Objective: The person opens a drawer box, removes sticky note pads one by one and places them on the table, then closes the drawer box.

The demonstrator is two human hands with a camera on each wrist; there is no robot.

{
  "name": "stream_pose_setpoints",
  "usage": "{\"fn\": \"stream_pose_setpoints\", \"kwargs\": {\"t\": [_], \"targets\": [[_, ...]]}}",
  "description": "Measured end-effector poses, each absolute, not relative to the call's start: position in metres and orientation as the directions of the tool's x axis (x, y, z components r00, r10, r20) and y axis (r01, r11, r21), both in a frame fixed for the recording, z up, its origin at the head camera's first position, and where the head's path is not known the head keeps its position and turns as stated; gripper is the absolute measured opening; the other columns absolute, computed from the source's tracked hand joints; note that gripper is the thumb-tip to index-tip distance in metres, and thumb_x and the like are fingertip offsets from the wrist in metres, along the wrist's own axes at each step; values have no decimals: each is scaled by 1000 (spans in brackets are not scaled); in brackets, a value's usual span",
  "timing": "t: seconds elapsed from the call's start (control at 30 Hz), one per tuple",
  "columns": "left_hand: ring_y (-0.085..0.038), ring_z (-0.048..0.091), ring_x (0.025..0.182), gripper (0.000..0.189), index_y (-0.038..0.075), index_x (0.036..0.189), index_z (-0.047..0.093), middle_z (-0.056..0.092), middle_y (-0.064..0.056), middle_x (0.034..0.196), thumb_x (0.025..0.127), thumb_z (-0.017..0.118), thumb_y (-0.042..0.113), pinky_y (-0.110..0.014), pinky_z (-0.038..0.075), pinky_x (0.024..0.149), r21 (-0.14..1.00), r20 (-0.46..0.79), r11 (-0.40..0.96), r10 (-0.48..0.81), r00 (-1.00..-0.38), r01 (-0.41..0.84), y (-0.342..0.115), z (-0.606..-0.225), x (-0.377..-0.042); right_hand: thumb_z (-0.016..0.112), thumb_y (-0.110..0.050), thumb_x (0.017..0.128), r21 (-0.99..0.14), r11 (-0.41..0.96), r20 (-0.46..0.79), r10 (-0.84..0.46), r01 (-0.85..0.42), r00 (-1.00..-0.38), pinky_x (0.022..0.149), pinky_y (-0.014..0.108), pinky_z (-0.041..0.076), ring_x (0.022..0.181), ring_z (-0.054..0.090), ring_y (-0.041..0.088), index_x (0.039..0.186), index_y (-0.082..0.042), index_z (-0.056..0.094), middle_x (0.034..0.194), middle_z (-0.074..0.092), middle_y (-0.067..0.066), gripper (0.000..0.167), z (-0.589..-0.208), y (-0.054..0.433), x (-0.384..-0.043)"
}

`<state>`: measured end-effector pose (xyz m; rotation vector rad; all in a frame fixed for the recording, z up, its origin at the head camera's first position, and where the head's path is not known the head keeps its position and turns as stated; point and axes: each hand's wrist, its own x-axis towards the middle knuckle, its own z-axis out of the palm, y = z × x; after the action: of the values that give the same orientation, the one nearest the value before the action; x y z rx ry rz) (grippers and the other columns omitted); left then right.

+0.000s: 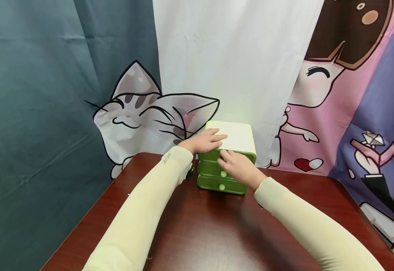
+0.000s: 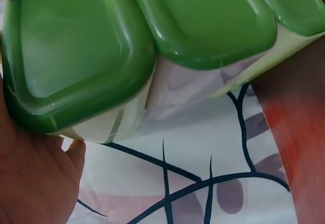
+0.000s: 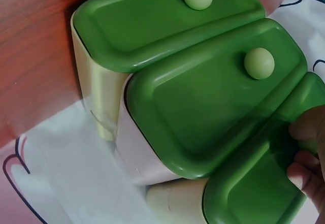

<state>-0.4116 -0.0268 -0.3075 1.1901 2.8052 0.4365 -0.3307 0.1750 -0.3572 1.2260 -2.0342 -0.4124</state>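
Note:
A small drawer box (image 1: pixel 239 137) with a pale top and three stacked green drawer fronts stands toward the back of the table. My left hand (image 1: pixel 205 142) rests on its top with fingers extended; in the left wrist view, part of that hand (image 2: pixel 43 181) lies against the box's upper edge. With bent fingers, my right hand (image 1: pixel 239 167) pinches the top drawer's knob, mostly hidden by the fingers (image 3: pixel 307 127) in the right wrist view. Round pale green knobs show on the middle drawer (image 3: pixel 213 97) and the bottom drawer (image 3: pixel 152 28).
The glossy red-brown table (image 1: pixel 197 233) runs back to a hanging cloth (image 1: pixel 237 56) printed with a cat and cartoon figures, close behind the box. A small dark object (image 1: pixel 190 171) sits left of the box, partly hidden by the left sleeve.

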Motion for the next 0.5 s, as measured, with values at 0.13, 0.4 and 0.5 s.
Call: {"fn": "stream_pose_setpoints", "kwargs": {"t": [0.13, 0.4, 0.5], "targets": [[-35, 1, 155, 54, 33, 160, 31, 10, -11, 169, 108, 34, 48, -52, 9, 124, 282, 46, 669, 707, -706, 688, -27, -308, -412, 76, 7, 79, 604, 485, 398, -871, -632, -288, 65, 34, 55, 76, 55, 26, 97, -1, 64, 98, 52, 14, 23, -356, 176, -330], [-36, -2, 155, 54, 34, 160, 30, 7, -11, 169, 108, 34, 49, -54, 9, 123, 301, 41, 669, 703, -710, 680, -27, -310, -411, 78, 7, 78, 621, 476, 384, -877, -623, -288, 65, 33, 55, 76, 56, 26, 97, -1, 63, 99, 53, 14, 26, -358, 177, -329], [-36, -3, 155, 54, 35, 160, 30, 7, -11, 170, 108, 35, 49, -56, 9, 123, 308, 32, 672, 700, -714, 673, -26, -310, -411, 78, 6, 78, 614, 488, 385, -871, -621, -304, 66, 33, 55, 77, 56, 26, 97, -1, 62, 99, 52, 13, 25, -359, 176, -329]]}}
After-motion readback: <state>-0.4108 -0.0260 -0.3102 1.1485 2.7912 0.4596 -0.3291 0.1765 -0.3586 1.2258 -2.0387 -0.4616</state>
